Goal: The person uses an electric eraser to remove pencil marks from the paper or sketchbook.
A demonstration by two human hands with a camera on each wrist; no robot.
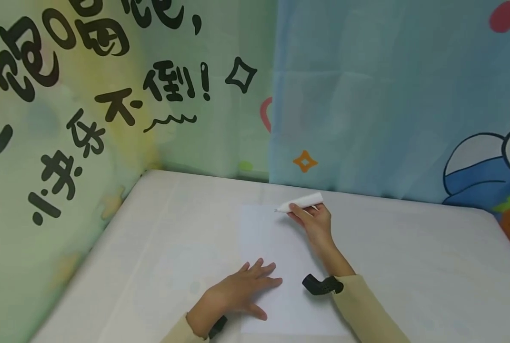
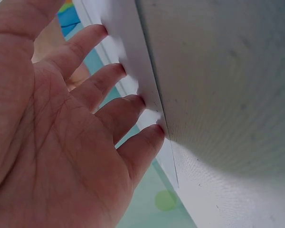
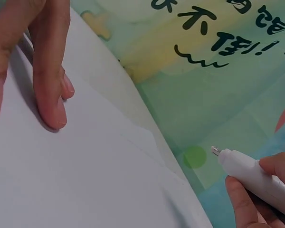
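A white sheet of paper lies on the white-covered table. My left hand rests on its left part with the fingers spread; in the left wrist view the fingertips touch the paper near its edge. Over the far end of the sheet, my right hand pinches a thick white pen-shaped electric eraser between thumb and fingers. Its tapered end points left, and a short metal tip shows on the eraser in the right wrist view. The tip appears raised off the paper. No marks on the sheet can be made out.
White cloth covers the table around the paper. A printed green curtain with black characters and a blue curtain stand behind the table's far edge. A black wrist device sits at the right cuff.
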